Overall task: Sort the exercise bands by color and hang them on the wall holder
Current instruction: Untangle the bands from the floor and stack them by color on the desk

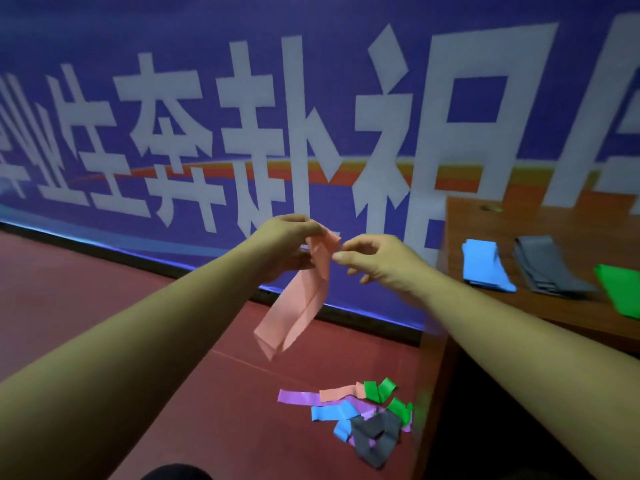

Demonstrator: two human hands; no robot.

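A pink exercise band [298, 310] hangs in the air in front of me, its loop dangling down to the left. My left hand [287, 242] grips its top end. My right hand [370, 259] pinches the same top end from the right with thumb and forefinger. On the floor below lies a tangled pile of bands [360, 417] in purple, pink, blue, green and grey. On the wooden table at the right lie sorted stacks: a blue band stack [485, 265], a grey band stack [547, 265] and a green band stack [620, 289]. No wall holder is in view.
A blue banner [311, 116] with large white characters covers the wall ahead. The floor [86, 289] is dark red. The wooden table [519, 313] stands at the right, its edge close to the floor pile. A dark shape [176, 472] shows at the bottom edge.
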